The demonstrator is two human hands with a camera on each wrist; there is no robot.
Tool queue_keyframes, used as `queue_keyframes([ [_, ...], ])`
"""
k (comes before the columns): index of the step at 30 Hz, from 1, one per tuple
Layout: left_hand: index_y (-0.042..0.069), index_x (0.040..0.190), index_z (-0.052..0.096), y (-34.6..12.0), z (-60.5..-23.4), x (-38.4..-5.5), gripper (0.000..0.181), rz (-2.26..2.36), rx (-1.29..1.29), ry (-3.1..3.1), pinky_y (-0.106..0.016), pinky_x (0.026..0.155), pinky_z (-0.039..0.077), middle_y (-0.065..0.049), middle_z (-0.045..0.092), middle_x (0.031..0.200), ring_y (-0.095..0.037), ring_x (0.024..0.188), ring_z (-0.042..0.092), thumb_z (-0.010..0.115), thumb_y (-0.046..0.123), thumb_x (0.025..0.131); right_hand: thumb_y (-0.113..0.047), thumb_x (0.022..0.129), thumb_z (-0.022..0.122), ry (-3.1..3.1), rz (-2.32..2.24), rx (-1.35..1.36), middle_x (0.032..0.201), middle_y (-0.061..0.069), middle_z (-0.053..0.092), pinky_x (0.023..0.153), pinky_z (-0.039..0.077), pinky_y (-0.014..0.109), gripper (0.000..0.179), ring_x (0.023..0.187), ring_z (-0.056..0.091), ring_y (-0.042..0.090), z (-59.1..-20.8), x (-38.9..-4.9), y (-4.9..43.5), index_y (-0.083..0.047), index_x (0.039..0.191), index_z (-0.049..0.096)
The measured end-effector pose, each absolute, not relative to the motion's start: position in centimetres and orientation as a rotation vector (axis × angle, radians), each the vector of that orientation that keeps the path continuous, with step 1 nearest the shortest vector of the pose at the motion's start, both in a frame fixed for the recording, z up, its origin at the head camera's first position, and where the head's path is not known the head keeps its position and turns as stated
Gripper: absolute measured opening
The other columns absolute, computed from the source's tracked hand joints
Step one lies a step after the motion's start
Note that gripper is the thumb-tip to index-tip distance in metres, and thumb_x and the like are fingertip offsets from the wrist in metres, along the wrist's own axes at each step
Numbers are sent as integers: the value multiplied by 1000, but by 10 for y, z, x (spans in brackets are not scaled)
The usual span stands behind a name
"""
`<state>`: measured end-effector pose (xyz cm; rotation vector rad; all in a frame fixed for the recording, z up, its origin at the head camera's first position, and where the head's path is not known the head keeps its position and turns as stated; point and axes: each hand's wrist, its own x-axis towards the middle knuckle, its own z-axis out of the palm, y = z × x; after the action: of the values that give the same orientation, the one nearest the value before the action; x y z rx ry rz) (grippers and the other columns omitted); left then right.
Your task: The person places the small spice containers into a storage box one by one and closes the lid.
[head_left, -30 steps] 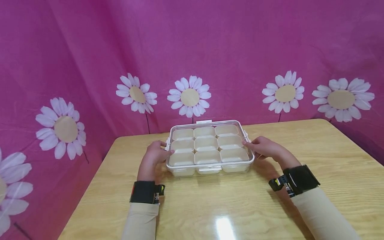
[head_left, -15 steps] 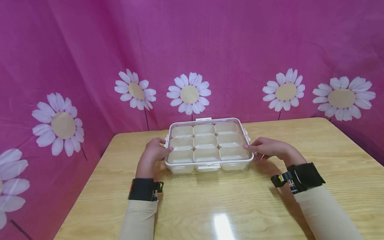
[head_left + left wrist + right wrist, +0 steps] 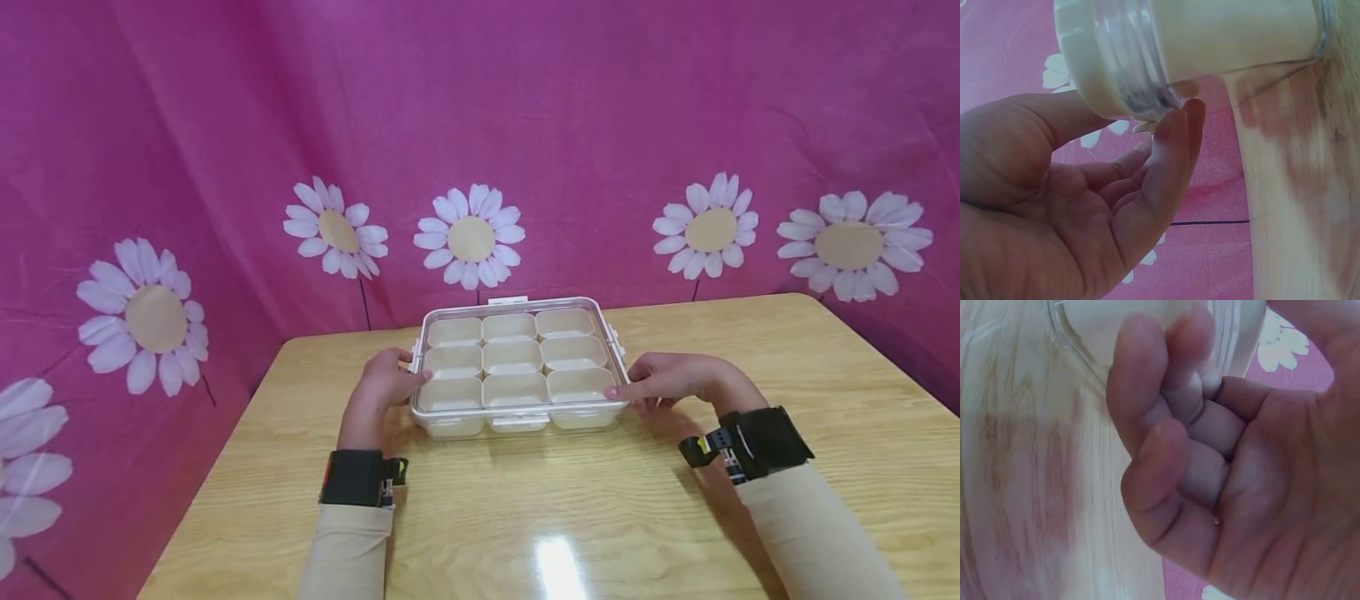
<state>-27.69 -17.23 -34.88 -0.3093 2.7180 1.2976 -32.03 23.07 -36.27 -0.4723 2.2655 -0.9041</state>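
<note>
A clear plastic storage box with a white-rimmed see-through lid sits on the table, several cream cups lined up in rows inside it. At its left side my left hand grips the rim, thumb over the lid's edge. The left wrist view shows the fingers bent up against the clear wall under the white rim. My right hand holds the near right corner, thumb on top of the lid. Its other fingers are curled beside the wall in the right wrist view.
White clips stand out from the box's sides. The wooden table ends at the back near a magenta curtain printed with white daisies. Both wrists wear black straps with small cameras.
My right hand has slid along the lid's right edge toward the near corner, its thumb now closer to me. The left hand keeps its hold, and the box stays in place.
</note>
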Motion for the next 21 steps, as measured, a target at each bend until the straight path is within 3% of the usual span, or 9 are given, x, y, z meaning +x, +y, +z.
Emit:
queue_keyframes([
  [7, -3, 137, 48, -172, -347, -276, 67, 1198, -294, 2707, -48, 93, 49, -20, 61, 120, -32, 105, 58, 80, 33, 89, -50, 93, 69, 2324, -885, -485, 68, 0, 56, 64, 43, 30, 45, 68, 50, 14, -357, -318, 228, -8, 81, 64],
  [11, -2, 137, 48, -172, -348, -274, 71, 1223, -294, 2701, -48, 93, 49, -19, 61, 120, -33, 105, 57, 84, 31, 85, -46, 93, 71, 2379, -892, -534, 73, 2, 58, 67, 45, 32, 41, 73, 53, 17, -354, -317, 226, -6, 87, 64],
  [21, -2, 135, 47, -172, -348, -273, 69, 1254, -261, 2692, -47, 95, 49, -19, 60, 117, -32, 106, 57, 83, 28, 85, -31, 108, 50, 2563, -1155, -457, 76, 4, 56, 63, 50, 33, 40, 71, 55, 17, -368, -325, 219, 6, 96, 58],
])
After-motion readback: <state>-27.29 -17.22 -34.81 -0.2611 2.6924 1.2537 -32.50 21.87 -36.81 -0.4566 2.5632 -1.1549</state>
